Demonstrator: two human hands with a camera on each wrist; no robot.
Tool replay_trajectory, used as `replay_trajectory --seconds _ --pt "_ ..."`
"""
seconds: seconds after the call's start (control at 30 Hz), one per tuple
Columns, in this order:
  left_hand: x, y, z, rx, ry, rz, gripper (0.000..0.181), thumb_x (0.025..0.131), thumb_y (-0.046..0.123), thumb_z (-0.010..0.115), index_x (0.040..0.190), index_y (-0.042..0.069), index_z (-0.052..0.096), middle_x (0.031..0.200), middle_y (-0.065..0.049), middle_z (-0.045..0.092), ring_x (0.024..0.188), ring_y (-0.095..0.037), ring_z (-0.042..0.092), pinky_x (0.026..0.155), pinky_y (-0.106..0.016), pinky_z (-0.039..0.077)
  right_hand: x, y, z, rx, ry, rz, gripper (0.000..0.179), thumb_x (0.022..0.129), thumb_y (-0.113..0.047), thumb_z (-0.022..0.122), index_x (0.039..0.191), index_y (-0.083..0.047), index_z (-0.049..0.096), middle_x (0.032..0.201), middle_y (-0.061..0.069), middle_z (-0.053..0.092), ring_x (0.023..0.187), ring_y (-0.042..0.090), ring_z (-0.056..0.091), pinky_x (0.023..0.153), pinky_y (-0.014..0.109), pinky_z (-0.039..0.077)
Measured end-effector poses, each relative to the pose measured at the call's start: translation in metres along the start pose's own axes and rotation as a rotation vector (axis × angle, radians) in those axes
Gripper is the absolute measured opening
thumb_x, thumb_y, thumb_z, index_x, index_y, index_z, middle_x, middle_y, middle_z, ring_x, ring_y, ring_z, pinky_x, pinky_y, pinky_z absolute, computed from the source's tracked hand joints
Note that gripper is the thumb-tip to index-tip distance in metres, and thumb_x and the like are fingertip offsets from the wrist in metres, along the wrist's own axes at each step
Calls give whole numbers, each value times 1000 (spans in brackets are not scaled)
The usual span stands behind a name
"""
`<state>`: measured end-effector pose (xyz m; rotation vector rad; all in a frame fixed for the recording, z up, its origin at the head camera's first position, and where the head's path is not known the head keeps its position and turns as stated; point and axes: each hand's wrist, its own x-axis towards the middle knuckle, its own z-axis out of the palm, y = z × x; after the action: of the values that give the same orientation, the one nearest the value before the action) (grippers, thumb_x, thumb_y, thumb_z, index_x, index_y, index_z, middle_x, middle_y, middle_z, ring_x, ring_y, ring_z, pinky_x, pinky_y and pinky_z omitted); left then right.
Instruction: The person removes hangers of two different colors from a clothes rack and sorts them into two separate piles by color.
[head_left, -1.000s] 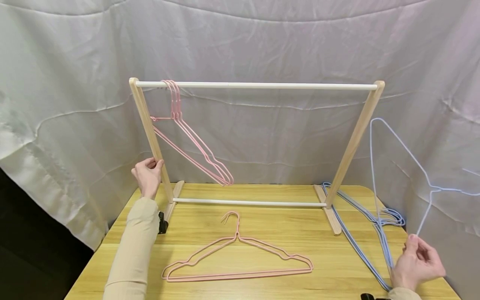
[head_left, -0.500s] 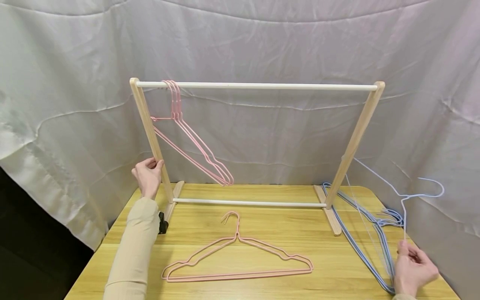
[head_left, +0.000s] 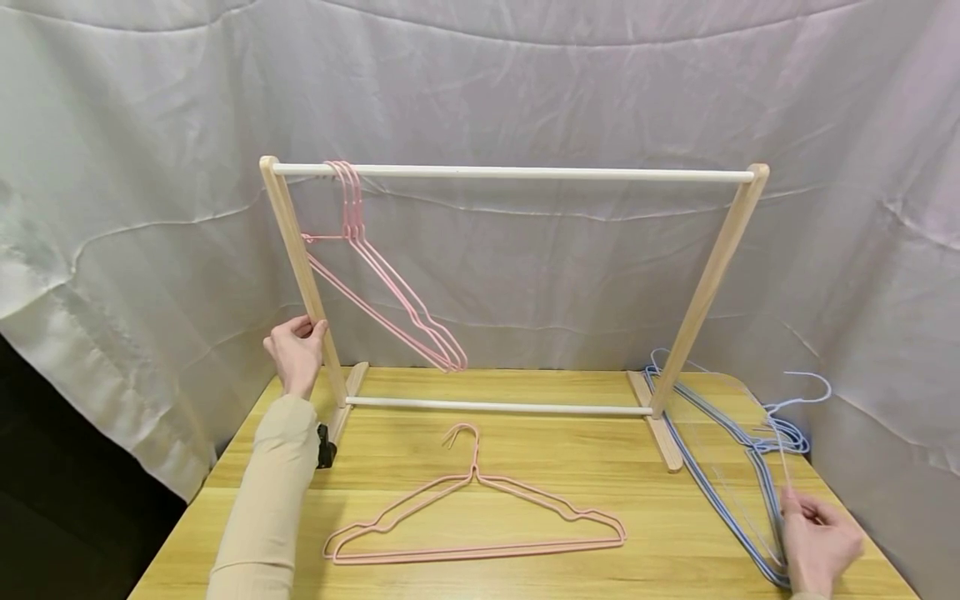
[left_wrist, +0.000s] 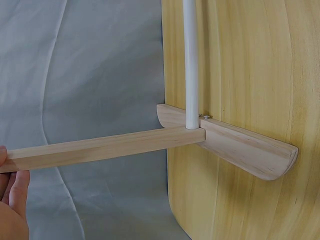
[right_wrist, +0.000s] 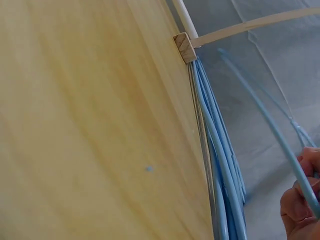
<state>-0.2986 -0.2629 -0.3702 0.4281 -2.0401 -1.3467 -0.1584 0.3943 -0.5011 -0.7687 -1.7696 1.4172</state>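
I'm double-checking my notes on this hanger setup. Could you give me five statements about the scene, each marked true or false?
1. The left hand holds a pale, straight wooden upright of the rack. True.

2. The right hand holds nothing. False: it holds a light-blue, thin wire hanger.

3. Pink wire hangers with curved hooks hang near the left end of the white, round upper bar. True.

4. The stack of blue wire hangers lies at the rack's left end. False: it lies at the right end.

5. Pink wire hangers lying flat are on the yellowish wood-grain tabletop, in front of the rack. True.
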Motion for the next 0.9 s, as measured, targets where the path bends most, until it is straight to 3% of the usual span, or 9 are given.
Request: replay_trajectory --seconds 0.4,0.73,0.9 --pt "0 0 0 5 5 6 32 94 16 69 118 -7 71 118 -29 70 130 -37 39 109 -48 26 4 2 -7 -299 -110 70 52 92 -33 67 53 -60 46 48 -43 42 56 -20 38 67 12 27" --pt "-1 0 -1 6 5 1 33 94 16 69 118 -6 71 118 -28 70 128 -36 39 108 -48 26 7 4 -9 -402 -118 74 54 91 -34 62 50 -61 39 46 -44 36 65 -15 29 75 25 25" --pt "-1 1 -1 11 2 -3 33 95 17 69 119 -6 70 119 -28 70 128 -36 38 108 -49 26 9 4 -9 -432 -140 92 45 91 -34 62 53 -55 48 45 -42 36 66 -11 27 76 29 25"
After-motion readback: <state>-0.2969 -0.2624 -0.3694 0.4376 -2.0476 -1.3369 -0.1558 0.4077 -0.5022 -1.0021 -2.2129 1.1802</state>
